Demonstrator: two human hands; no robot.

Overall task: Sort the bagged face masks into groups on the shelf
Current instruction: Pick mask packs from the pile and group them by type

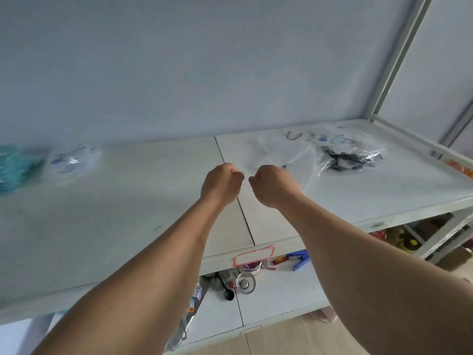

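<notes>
- Clear plastic bags of black face masks lie unsorted on the pale shelf, right end.
- Left end, I see a teal bagged pile beside a white-and-blue bagged pile: apparently grouped.
- Left hand and right hand are curled mid-shelf; can't tell whether they pinch the film.

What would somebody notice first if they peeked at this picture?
First, two bare arms reaching out over the pale shelf, with the left hand and the right hand curled side by side near the middle. Next, the clear bag of black masks at the back right, beside the right hand. Far left lie a bag of teal masks and a bag of white masks.
</notes>
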